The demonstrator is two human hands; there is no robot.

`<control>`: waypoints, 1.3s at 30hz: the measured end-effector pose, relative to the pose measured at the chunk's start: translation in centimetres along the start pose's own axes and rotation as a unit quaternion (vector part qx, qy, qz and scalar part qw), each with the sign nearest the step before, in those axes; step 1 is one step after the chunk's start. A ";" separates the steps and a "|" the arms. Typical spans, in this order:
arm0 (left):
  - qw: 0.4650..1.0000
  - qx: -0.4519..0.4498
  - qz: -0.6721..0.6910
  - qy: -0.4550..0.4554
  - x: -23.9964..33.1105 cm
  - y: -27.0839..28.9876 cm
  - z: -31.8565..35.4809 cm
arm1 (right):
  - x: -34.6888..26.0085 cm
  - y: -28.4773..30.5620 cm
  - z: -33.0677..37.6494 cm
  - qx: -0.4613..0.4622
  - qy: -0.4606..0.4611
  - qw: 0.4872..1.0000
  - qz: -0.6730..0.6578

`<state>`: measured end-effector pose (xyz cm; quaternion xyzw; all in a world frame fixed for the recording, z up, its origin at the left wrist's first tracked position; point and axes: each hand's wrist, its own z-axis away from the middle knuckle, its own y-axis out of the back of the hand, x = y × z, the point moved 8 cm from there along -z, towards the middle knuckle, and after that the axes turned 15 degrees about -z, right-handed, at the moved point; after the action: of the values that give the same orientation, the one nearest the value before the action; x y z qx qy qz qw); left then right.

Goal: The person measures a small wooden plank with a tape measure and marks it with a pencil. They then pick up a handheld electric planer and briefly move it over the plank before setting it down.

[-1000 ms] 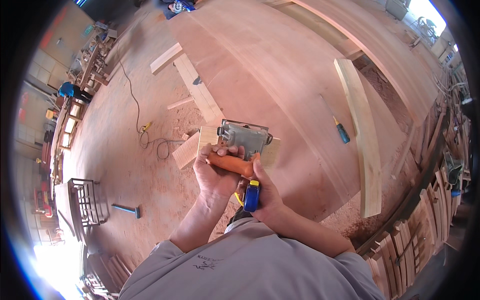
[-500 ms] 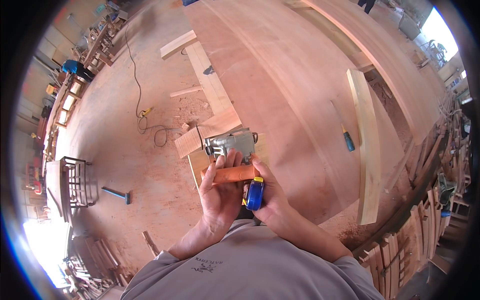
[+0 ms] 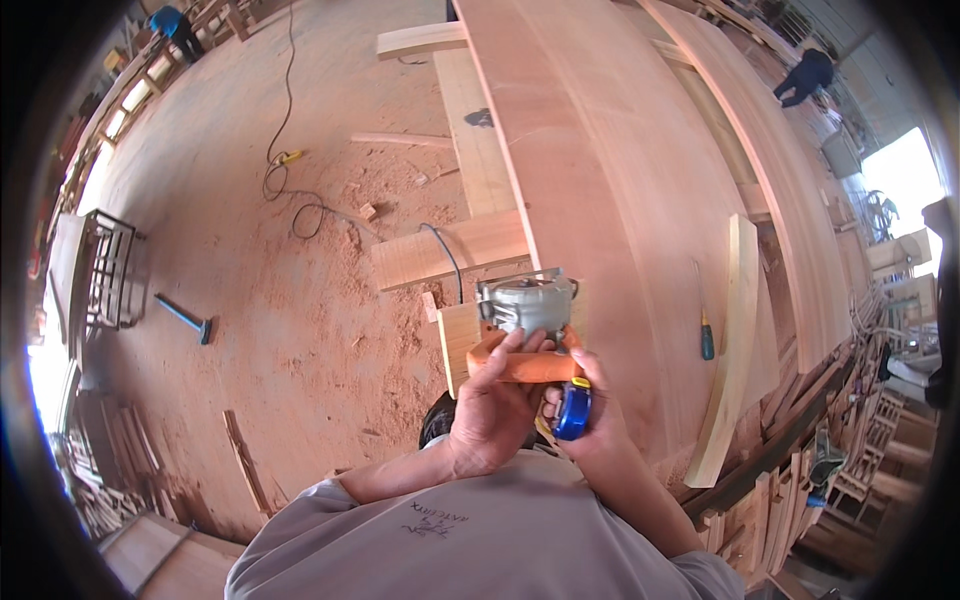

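Observation:
A corded power tool with an orange body (image 3: 527, 369) and a grey metal housing (image 3: 525, 306) is held up in front of my chest, its exact kind unclear. My left hand (image 3: 490, 425) grips the orange body from its left side, thumb on top and fingers underneath. On the other side, my right hand (image 3: 603, 415) is closed around the tool's right end. A blue tape measure with a yellow button (image 3: 573, 411) is also in that hand, below the orange body. Beyond the tool lies a pale board (image 3: 458, 348), partly hidden by it.
A large wooden panel (image 3: 600, 170) stretches away ahead, bearing a screwdriver (image 3: 707, 340) and a pale plank (image 3: 735, 330). Left of it are sawdust, a dark cable (image 3: 275, 150) and a hammer (image 3: 185, 318) on the floor. Two people (image 3: 178, 32) (image 3: 806, 76) are far off.
My view has turned, so the floor items and panel sit differently in it. Both hands keep hold of the tool, which now appears farther right and tilted differently.

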<state>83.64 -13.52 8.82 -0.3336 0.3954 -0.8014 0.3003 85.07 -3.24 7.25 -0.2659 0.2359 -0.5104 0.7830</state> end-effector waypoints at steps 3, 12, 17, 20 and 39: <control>0.999 -0.024 0.009 0.029 0.5 0.7 0.3 | 0.5 -0.3 -0.1 0.005 0.019 1.000 0.011; 0.988 -0.134 -0.064 0.053 1.7 -0.9 0.0 | -1.2 -3.6 0.3 -0.070 0.105 0.991 0.030; 0.938 -0.192 -0.278 0.082 3.1 -0.8 2.3 | -3.6 -5.6 0.2 -0.064 0.140 0.987 0.039; 0.873 -0.164 -0.457 -0.051 6.8 1.4 1.4 | -6.9 -3.8 -1.4 -0.063 0.123 0.989 0.047; 0.136 0.044 -0.969 -0.199 21.1 17.7 -19.1 | -12.3 -4.9 0.2 -0.070 0.130 0.977 0.156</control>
<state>60.10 -29.94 -8.52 -0.5754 -0.3646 -0.3511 -0.6425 77.39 6.53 11.77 -0.2111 0.4090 -0.3943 0.7954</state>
